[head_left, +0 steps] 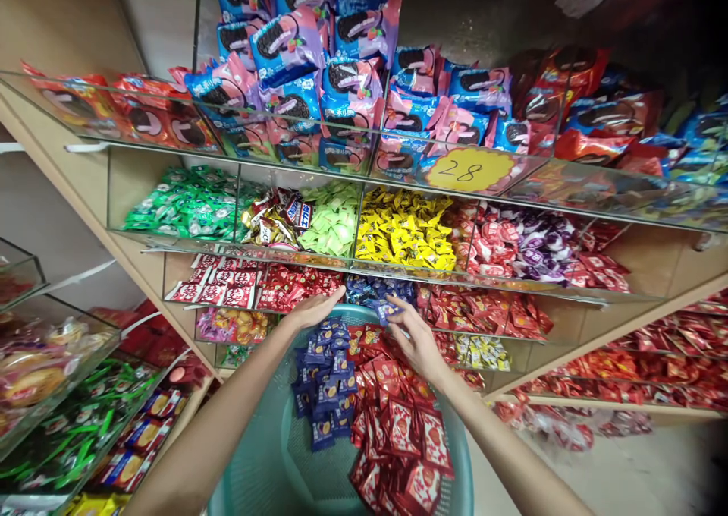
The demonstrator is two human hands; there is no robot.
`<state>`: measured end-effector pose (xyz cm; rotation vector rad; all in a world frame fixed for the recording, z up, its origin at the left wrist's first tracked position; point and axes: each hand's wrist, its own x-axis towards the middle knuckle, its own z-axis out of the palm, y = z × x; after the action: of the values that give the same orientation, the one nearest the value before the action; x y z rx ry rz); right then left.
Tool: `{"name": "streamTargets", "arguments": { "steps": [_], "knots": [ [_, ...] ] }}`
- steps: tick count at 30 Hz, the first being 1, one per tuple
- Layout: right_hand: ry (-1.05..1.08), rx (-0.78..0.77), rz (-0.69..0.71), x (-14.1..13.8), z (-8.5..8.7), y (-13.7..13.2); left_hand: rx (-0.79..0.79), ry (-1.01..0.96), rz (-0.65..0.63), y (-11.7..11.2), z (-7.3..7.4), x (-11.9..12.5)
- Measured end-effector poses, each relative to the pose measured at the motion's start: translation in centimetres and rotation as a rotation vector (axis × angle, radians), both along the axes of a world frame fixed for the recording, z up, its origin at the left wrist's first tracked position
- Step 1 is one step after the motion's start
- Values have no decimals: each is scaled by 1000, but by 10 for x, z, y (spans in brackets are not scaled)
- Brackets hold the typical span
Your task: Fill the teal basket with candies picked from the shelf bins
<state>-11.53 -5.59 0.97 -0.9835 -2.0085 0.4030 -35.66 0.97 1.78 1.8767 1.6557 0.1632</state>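
Two hands work at frame centre, both above the teal basket [267, 470] that fills the lower middle.

- My right hand [418, 341], centre-right: thumb and fingertips pinch a small blue packet [385, 309].
- My left hand [314, 309], centre-left: fingers straight and close together, palm down. I see nothing gripped in it.
- The pinched packet sits at the front lip of the blue-candy compartment [369, 287], just above both hands in frame. That compartment's long axis runs left to right across the picture.
- The right hand is at the compartment's lip. The left hand's fingertips point at the seam between it and the red-candy compartment [296, 284] to its left.
- Basket contents: a heap of blue packets [327, 383] on the left and a larger heap of red packets [398, 425] on the right. The heaps touch down the middle, and bare mesh shows at lower left.
- The shelf row above holds green, yellow and red-purple sweets in separate glass bins. A yellow price tag [469, 169] reading 28 sits higher, centre-right.
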Motion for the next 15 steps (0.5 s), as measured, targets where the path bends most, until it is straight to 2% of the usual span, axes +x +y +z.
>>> {"name": "streamTargets", "arguments": {
  "steps": [8,12,15],
  "knots": [
    [-12,10,80,-18,6,-31,37,-42,-8,1,-3,-1],
    [38,20,61,-28,2,-40,36,-7,21,-1,0,1],
    [89,-32,49,-39,-3,-43,35,-7,22,-2,2,3]
  ]
}}
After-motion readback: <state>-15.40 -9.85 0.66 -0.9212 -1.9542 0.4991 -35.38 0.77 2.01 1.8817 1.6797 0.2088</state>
